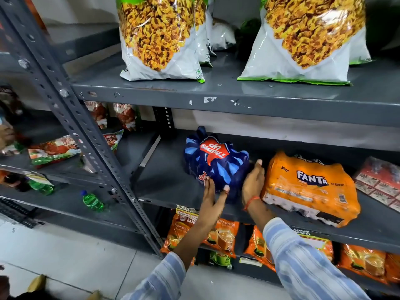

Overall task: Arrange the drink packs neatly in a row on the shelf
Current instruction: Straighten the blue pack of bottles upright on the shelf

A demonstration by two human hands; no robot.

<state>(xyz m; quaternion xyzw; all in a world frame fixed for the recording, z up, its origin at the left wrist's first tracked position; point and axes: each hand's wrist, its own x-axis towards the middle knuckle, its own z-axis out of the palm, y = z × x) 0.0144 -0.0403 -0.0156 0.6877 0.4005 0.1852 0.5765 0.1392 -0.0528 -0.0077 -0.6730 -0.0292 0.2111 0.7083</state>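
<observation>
A grey metal shelf carries a blue drink pack lying toward the middle, an orange drink pack just beside it, and red cartons at the right end.

Shop: stocked metal shelving

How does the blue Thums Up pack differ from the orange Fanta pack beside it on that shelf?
The blue Thums Up pack reads upside down from here; the orange Fanta pack reads right way up. The blue pack looks smaller and sits further back, while the Fanta pack overhangs the front edge of the grey shelf. The left hand and right hand flank the blue pack; the right hand lies between the two packs. Both are shrink-wrapped drink packs on one shelf.
</observation>
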